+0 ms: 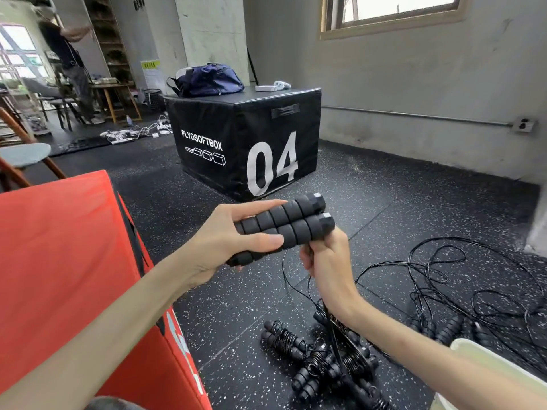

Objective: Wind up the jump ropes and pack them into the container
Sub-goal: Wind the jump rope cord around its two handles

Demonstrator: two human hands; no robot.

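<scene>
Left hand (233, 241): gripping two black foam handles (284, 226) side by side, held over the floor (225, 294).
Right hand (328, 261): closing in a fist around the cord (288, 279) just under the handle ends.
Wound ropes (322, 362): lying piled on the floor below the hands.
Loose ropes (461, 294): lying tangled on the floor, right.
Red box (65, 261): standing at left.
Black box (245, 137): standing beyond, marked 04.
</scene>
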